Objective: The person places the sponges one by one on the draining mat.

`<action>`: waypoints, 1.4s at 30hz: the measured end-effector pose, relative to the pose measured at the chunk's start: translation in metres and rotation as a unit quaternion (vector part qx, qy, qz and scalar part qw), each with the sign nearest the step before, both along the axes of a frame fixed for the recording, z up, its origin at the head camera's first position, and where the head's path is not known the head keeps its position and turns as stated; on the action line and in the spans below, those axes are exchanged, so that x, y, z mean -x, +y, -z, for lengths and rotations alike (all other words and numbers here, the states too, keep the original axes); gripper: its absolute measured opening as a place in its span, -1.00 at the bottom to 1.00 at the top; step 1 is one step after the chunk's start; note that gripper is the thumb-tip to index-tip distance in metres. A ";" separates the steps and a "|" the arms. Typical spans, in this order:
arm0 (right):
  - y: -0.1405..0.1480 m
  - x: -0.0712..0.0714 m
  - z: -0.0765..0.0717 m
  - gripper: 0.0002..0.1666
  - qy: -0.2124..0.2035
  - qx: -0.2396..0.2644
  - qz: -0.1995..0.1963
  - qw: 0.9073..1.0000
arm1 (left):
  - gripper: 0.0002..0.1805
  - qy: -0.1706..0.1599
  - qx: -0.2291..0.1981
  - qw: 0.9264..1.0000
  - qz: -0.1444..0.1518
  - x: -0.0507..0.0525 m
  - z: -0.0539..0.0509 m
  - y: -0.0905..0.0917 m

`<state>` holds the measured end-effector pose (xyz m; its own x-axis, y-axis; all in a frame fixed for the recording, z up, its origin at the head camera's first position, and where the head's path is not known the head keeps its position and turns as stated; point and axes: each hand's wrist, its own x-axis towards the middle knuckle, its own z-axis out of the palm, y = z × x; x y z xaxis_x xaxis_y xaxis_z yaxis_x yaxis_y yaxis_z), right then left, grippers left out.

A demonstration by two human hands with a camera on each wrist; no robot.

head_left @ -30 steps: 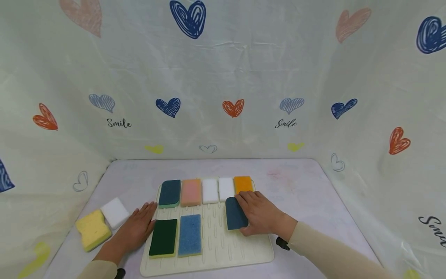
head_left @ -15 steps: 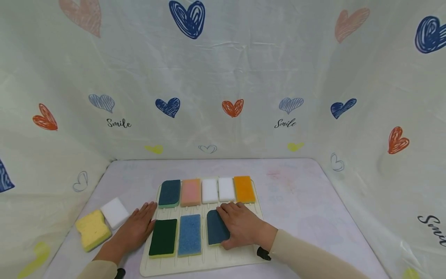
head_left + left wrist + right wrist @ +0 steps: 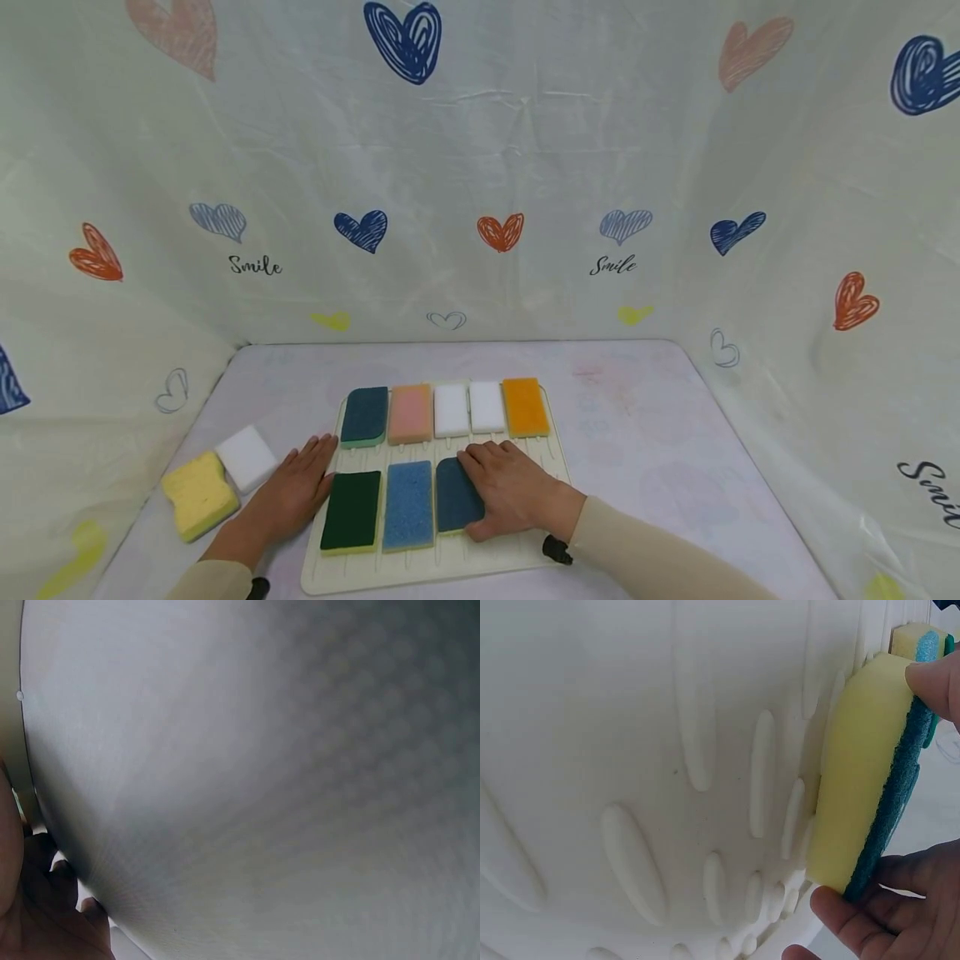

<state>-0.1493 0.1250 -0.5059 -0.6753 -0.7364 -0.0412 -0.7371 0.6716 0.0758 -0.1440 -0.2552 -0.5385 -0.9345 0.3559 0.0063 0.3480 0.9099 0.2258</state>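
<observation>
My right hand [image 3: 513,492] grips a dark blue-green scouring sponge [image 3: 457,496] by its two ends, thumb at the near end and fingers at the far end. Its yellow foam side [image 3: 855,772] faces the ridged cream mat [image 3: 375,579] in the right wrist view. The held sponge sits close beside a light blue sponge [image 3: 408,506], right of a dark green sponge [image 3: 351,512]. My left hand [image 3: 292,492] lies with straight fingers along the mat's left edge; in the left wrist view only some dark fingers [image 3: 60,892] show at the lower left.
Along the mat's back row lie a teal sponge [image 3: 365,415], a pink sponge [image 3: 410,414], two white sponges [image 3: 451,410] and an orange sponge [image 3: 526,407]. On the table [image 3: 645,467], left of the mat, are a yellow notched sponge [image 3: 200,496] and a white sponge [image 3: 247,459].
My right hand has carried the blue-green sponge leftward and nearer to me, from below the orange sponge to beside the light blue one. The left hand stays put.
</observation>
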 end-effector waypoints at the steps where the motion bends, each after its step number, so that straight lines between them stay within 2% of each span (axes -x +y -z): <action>1: 0.000 0.000 0.000 0.20 0.000 -0.001 0.001 1.000 | -0.33 -0.001 0.000 1.000 0.000 0.000 0.000 0.000; 14: -0.002 0.001 0.002 0.19 -0.011 0.000 0.007 1.000 | -0.32 -0.017 -0.003 1.000 -0.001 0.002 0.002 -0.002; 22: 0.000 0.001 0.003 0.20 -0.022 -0.007 0.010 1.000 | -0.31 -0.015 -0.002 1.000 -0.003 0.001 0.004 -0.001; 27: 0.002 0.000 0.002 0.24 -0.023 -0.006 0.016 1.000 | -0.31 -0.017 0.001 1.000 -0.001 0.002 0.001 -0.001; 31: 0.007 -0.001 -0.002 0.26 -0.046 0.014 0.034 0.998 | -0.31 -0.022 -0.004 1.000 -0.001 0.002 0.000 0.000; 34: 0.020 -0.003 -0.007 0.16 -0.054 0.055 0.052 0.996 | -0.31 -0.028 -0.007 1.000 0.000 0.003 -0.001 0.001; 36: 0.031 -0.003 -0.008 0.06 -0.036 0.087 0.066 0.993 | -0.31 -0.031 -0.007 0.999 0.001 0.003 -0.002 0.002; 39: 0.052 -0.002 -0.004 -0.05 0.022 0.119 0.090 0.989 | -0.30 -0.041 -0.004 0.999 -0.002 0.003 -0.004 0.002; 42: 0.073 -0.001 0.002 -0.09 0.071 0.141 0.123 0.980 | -0.30 -0.051 -0.001 0.999 -0.003 0.003 -0.008 0.002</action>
<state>-0.1488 0.1981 -0.5078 -0.8174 -0.5197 0.2485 -0.5464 0.8361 -0.0485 -0.1473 -0.2529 -0.5307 -0.9323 0.3506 -0.0885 0.3179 0.9114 0.2614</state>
